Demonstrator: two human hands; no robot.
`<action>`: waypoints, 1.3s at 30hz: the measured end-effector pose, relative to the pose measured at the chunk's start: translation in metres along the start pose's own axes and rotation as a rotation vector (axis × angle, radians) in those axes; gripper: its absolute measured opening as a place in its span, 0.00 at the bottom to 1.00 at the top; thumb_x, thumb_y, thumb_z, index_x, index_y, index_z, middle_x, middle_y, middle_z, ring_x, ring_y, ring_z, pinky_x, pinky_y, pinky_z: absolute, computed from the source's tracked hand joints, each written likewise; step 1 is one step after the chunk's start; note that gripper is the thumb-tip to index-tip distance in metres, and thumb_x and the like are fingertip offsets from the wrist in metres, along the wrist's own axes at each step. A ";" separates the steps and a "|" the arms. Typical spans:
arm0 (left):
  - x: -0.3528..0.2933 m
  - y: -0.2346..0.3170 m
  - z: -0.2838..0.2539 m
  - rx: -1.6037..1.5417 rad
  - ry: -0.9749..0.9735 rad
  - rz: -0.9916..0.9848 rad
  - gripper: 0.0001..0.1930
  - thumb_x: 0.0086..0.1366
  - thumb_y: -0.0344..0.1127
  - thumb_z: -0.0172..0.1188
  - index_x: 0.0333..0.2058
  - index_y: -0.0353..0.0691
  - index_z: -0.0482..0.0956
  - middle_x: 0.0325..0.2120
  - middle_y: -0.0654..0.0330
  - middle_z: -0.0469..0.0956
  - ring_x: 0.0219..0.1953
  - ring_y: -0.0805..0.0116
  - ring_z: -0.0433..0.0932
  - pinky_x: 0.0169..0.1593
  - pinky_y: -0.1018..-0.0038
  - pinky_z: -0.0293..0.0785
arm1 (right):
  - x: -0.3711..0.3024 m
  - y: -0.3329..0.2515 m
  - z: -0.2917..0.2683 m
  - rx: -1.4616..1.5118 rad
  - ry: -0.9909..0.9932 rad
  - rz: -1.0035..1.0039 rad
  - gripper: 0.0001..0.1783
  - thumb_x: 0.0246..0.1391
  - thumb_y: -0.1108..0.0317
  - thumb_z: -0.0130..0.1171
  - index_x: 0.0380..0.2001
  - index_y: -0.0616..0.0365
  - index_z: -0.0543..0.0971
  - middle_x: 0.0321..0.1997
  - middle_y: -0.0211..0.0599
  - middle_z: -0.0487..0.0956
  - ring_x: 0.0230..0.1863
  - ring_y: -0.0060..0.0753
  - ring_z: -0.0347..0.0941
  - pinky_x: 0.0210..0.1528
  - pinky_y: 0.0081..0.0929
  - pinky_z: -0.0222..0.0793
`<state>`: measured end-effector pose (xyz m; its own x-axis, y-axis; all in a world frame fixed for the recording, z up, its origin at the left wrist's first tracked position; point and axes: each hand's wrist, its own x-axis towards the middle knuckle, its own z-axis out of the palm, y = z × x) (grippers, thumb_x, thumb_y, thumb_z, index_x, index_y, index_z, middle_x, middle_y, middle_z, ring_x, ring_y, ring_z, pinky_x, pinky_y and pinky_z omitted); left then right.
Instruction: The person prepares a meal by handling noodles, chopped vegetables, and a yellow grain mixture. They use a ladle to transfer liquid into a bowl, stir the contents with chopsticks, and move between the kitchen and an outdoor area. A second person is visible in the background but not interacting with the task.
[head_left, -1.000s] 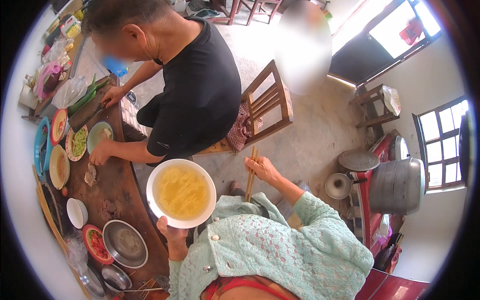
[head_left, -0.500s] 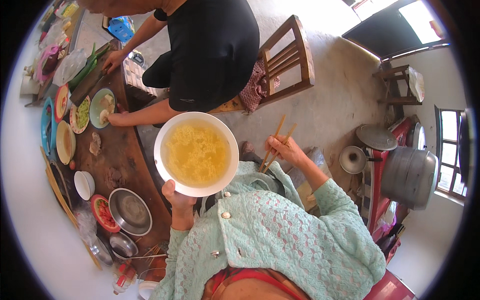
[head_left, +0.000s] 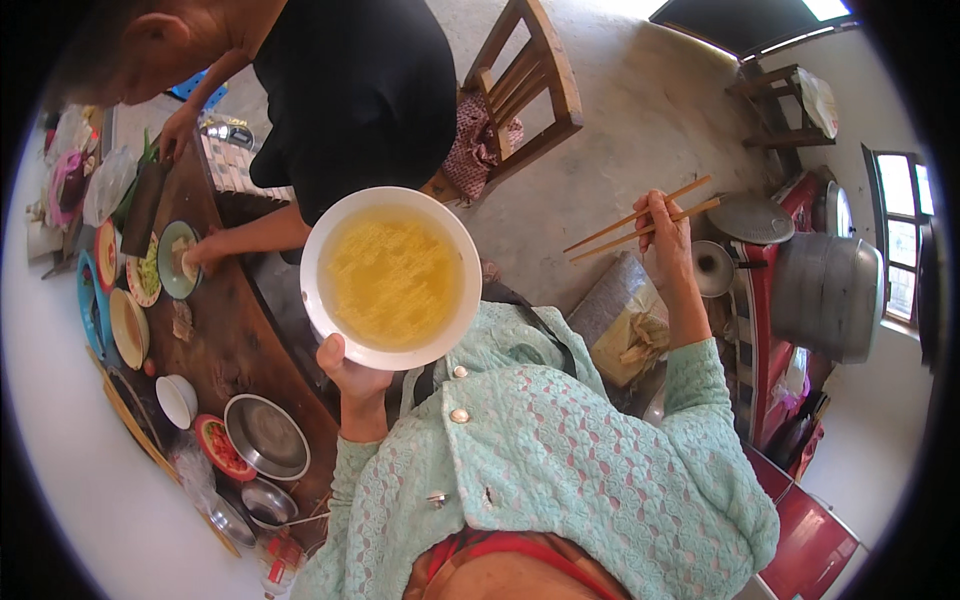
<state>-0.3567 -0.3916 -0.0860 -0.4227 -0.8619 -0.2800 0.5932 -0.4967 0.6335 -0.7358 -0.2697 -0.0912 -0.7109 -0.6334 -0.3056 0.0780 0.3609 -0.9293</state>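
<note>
My left hand (head_left: 352,378) grips the near rim of a white bowl (head_left: 312,300), its thumb on the outside edge and the other fingers hidden beneath. Yellow, frothy liquid, like beaten egg (head_left: 392,278), fills much of the bowl, which is held up in front of my body. Off to the right, my right hand (head_left: 664,232) is closed round a pair of wooden chopsticks (head_left: 640,215). Their tips point left, toward the bowl but well apart from it.
A person in black (head_left: 360,90) leans over the wooden table (head_left: 225,300), one hand in a green bowl (head_left: 168,270). Metal basins (head_left: 265,437), a plate of chopped red food (head_left: 222,448) and white bowls (head_left: 176,402) stand there. A chair (head_left: 545,90) is ahead; a large metal pot (head_left: 822,300) stands right.
My right hand has risen and moved right, swinging the chopsticks from upright to nearly level, away from my lap. The bowl has shifted slightly up and left in view.
</note>
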 end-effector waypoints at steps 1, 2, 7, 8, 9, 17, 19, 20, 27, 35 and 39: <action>0.003 0.000 0.003 -0.003 -0.013 -0.018 0.39 0.52 0.53 0.52 0.58 0.36 0.57 0.54 0.52 0.64 0.55 0.56 0.66 0.57 0.63 0.63 | -0.006 0.001 -0.001 0.010 0.050 0.000 0.21 0.60 0.51 0.45 0.26 0.57 0.74 0.17 0.25 0.68 0.12 0.15 0.61 0.13 0.14 0.58; 0.007 0.001 0.006 -0.004 -0.027 -0.036 0.38 0.52 0.52 0.52 0.58 0.35 0.56 0.54 0.52 0.64 0.56 0.57 0.64 0.58 0.63 0.61 | -0.013 0.003 0.000 0.031 0.067 0.001 0.21 0.60 0.51 0.46 0.26 0.57 0.74 0.17 0.26 0.68 0.12 0.16 0.61 0.12 0.14 0.58; 0.040 -0.003 0.005 -0.169 -0.349 -0.252 0.32 0.54 0.51 0.51 0.52 0.32 0.63 0.40 0.50 0.75 0.32 0.59 0.77 0.29 0.69 0.76 | -0.056 0.008 0.008 0.161 0.146 0.045 0.20 0.59 0.50 0.47 0.26 0.57 0.73 0.17 0.29 0.69 0.12 0.18 0.62 0.11 0.16 0.59; 0.042 -0.006 0.016 -0.080 -0.205 -0.240 0.30 0.56 0.52 0.50 0.48 0.31 0.66 0.32 0.51 0.77 0.20 0.62 0.75 0.17 0.73 0.71 | -0.062 0.011 0.006 0.180 0.169 0.053 0.20 0.58 0.50 0.48 0.27 0.57 0.73 0.17 0.29 0.69 0.12 0.19 0.63 0.11 0.17 0.60; 0.047 -0.004 0.023 -0.059 -0.228 -0.259 0.30 0.56 0.52 0.50 0.48 0.31 0.66 0.32 0.51 0.77 0.20 0.62 0.75 0.18 0.73 0.71 | -0.069 0.017 0.003 0.204 0.188 0.066 0.20 0.58 0.50 0.48 0.27 0.57 0.73 0.17 0.29 0.69 0.11 0.19 0.63 0.11 0.17 0.60; 0.071 -0.022 0.091 0.055 -0.236 -0.264 0.30 0.55 0.54 0.50 0.48 0.34 0.66 0.32 0.53 0.76 0.20 0.65 0.75 0.17 0.76 0.69 | -0.080 0.046 -0.063 0.312 0.366 0.132 0.18 0.58 0.52 0.49 0.28 0.56 0.73 0.17 0.31 0.70 0.11 0.20 0.63 0.11 0.18 0.61; 0.076 -0.034 0.110 0.069 -0.243 -0.250 0.30 0.55 0.53 0.50 0.49 0.35 0.66 0.32 0.53 0.77 0.20 0.65 0.75 0.16 0.76 0.69 | -0.074 0.052 -0.086 0.352 0.398 0.134 0.18 0.58 0.52 0.49 0.28 0.56 0.73 0.17 0.31 0.69 0.11 0.21 0.63 0.11 0.18 0.61; 0.078 -0.041 0.123 0.068 -0.247 -0.243 0.30 0.55 0.53 0.50 0.49 0.35 0.66 0.32 0.54 0.77 0.20 0.66 0.75 0.16 0.76 0.68 | -0.069 0.059 -0.099 0.351 0.419 0.146 0.18 0.58 0.52 0.48 0.28 0.56 0.73 0.17 0.31 0.69 0.11 0.21 0.63 0.11 0.18 0.61; 0.092 -0.119 0.203 -0.018 -0.169 -0.150 0.37 0.53 0.53 0.52 0.57 0.37 0.59 0.51 0.52 0.67 0.51 0.58 0.70 0.50 0.64 0.70 | 0.001 0.085 -0.214 0.377 0.464 0.141 0.18 0.59 0.54 0.47 0.26 0.57 0.72 0.16 0.30 0.68 0.11 0.19 0.62 0.11 0.18 0.61; 0.126 -0.191 0.300 -0.062 -0.229 -0.166 0.38 0.52 0.56 0.52 0.57 0.39 0.58 0.49 0.51 0.69 0.43 0.60 0.74 0.36 0.68 0.76 | 0.102 0.057 -0.294 0.246 0.296 0.008 0.16 0.60 0.59 0.47 0.26 0.59 0.72 0.16 0.27 0.66 0.12 0.16 0.61 0.14 0.15 0.58; 0.157 -0.216 0.336 -0.017 -0.303 -0.212 0.37 0.52 0.58 0.51 0.55 0.38 0.60 0.40 0.51 0.73 0.24 0.66 0.76 0.15 0.78 0.67 | 0.177 0.022 -0.283 0.229 0.176 -0.096 0.14 0.60 0.61 0.48 0.27 0.61 0.73 0.18 0.27 0.68 0.14 0.16 0.62 0.16 0.15 0.59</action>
<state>-0.7816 -0.3854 -0.0244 -0.7195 -0.6719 -0.1759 0.4811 -0.6648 0.5715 -1.0574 -0.1803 -0.1077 -0.8310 -0.5218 -0.1926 0.1464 0.1288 -0.9808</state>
